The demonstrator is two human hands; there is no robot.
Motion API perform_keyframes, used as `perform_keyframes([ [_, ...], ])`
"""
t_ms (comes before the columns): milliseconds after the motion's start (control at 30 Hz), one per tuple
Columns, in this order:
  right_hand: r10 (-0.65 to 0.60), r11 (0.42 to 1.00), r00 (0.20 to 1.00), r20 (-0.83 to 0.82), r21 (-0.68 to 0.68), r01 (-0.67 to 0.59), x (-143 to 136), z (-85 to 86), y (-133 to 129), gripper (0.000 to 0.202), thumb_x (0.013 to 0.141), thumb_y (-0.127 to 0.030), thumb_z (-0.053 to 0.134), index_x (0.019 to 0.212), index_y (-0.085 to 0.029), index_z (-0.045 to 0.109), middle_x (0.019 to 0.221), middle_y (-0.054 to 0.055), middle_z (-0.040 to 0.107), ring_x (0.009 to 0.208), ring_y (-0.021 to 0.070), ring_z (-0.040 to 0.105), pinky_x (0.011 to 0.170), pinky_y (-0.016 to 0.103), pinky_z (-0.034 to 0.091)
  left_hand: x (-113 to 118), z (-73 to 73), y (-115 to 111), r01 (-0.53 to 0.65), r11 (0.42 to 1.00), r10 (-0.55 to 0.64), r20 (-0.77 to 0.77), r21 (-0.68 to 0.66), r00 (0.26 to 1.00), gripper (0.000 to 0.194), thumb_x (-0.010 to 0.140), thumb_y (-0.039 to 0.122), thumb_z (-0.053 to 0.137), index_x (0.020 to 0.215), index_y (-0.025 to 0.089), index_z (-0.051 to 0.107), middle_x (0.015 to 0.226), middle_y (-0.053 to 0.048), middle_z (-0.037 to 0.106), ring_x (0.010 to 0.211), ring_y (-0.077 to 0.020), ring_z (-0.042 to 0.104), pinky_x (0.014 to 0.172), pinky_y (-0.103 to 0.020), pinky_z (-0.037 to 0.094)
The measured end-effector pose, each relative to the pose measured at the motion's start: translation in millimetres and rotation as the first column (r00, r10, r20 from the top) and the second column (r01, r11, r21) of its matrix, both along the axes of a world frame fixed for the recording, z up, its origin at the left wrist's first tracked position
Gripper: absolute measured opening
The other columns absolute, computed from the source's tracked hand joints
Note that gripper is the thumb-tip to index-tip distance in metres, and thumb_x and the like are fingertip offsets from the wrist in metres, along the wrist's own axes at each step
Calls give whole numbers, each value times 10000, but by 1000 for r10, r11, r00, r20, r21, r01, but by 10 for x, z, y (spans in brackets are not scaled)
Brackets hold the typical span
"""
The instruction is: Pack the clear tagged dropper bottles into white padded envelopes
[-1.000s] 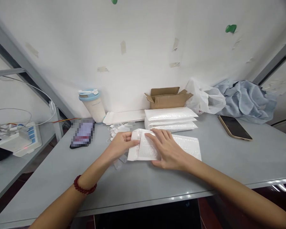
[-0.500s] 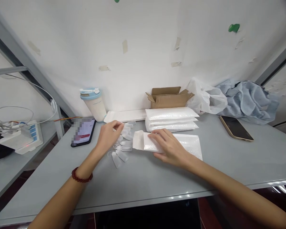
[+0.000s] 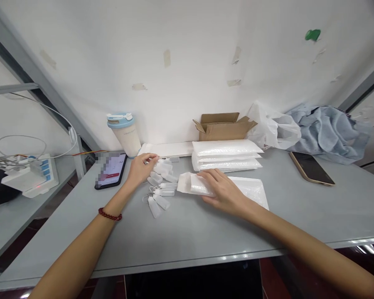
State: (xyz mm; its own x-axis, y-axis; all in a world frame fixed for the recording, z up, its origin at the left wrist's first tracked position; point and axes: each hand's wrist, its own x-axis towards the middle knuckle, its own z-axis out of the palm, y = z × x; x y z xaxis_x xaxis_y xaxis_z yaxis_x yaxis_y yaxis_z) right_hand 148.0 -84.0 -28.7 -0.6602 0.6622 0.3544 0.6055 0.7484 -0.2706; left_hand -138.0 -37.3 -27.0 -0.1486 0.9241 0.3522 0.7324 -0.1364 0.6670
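My right hand (image 3: 222, 192) is closed on a white bubble mailer (image 3: 254, 191), thumb at the near edge and fingers over the top. The mailer lies on the table, its flap (image 3: 184, 182) folded out to the left. My left hand (image 3: 141, 167) is at the far left edge of a loose pile of small translucent plastic pieces (image 3: 163, 169) with thin loops. Its thumb and fingers are pinched together. What lies between the fingertips is hidden. A few more of these pieces (image 3: 154, 207) fan out toward me.
Behind the mailer stand stacked padded mailers (image 3: 226, 154), an open cardboard box (image 3: 222, 131) and a plastic bag (image 3: 266, 126). A tumbler (image 3: 126, 135) and a phone (image 3: 112, 170) are at left. Another phone (image 3: 311, 168) and a blue cloth (image 3: 327, 131) are at right.
My left hand has shifted slightly away from me and left, down against the far edge of the pile. My right hand keeps its grip on the mailer. The whole view has shifted a little.
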Motion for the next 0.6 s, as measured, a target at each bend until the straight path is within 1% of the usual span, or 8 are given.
perform_keyframes([
  [100,-11,999,1000,-19,-30,11,7,22,9,505,752,-170,608,1216,-200,410,1175,119,537,1056,281,494,852,462,471,2,97,-73,-33,991,20,104,126,994,304,753,399,562,844,149,710,898,-66,729,789,-195,625,732,-287,467],
  [167,-20,999,999,-29,-44,19,5,36,13,517,746,-170,607,1222,-206,406,1170,116,540,1057,282,495,854,465,468,15,181,-136,-32,986,4,169,165,986,277,750,378,587,841,148,711,869,-57,729,781,-187,631,733,-277,475],
  [233,-28,998,999,-39,-54,26,3,42,17,518,745,-171,606,1221,-208,406,1163,114,543,1055,278,494,857,463,466,44,269,-202,-3,989,-30,219,148,975,245,746,360,608,831,156,713,839,-41,726,753,-174,627,717,-265,480],
  [333,-34,998,998,-52,-61,31,3,34,30,518,744,-177,615,1218,-199,408,1161,113,546,1058,274,491,863,456,463,130,364,-291,77,995,-92,266,65,960,213,729,357,640,797,173,722,781,-24,715,688,-152,599,660,-251,477],
  [433,-37,998,997,-68,-50,34,9,16,48,533,741,-181,621,1225,-199,399,1168,111,544,1065,275,486,870,454,459,282,362,-361,161,986,-144,303,-32,942,209,716,364,657,767,175,729,724,-22,702,649,-143,581,636,-251,478],
  [533,-42,998,996,-85,-40,38,13,10,61,525,739,-181,612,1217,-209,398,1152,110,549,1040,274,498,852,457,465,488,276,-434,236,966,-178,381,-109,907,212,715,363,659,773,172,731,731,-25,708,648,-146,592,651,-260,492],
  [600,-47,998,995,-87,-45,43,13,14,64,519,728,-170,613,1204,-203,409,1135,114,556,1022,273,508,839,454,470,616,223,-492,302,939,-216,406,-162,888,223,725,369,655,814,185,741,779,-28,727,693,-162,618,676,-269,499],
])
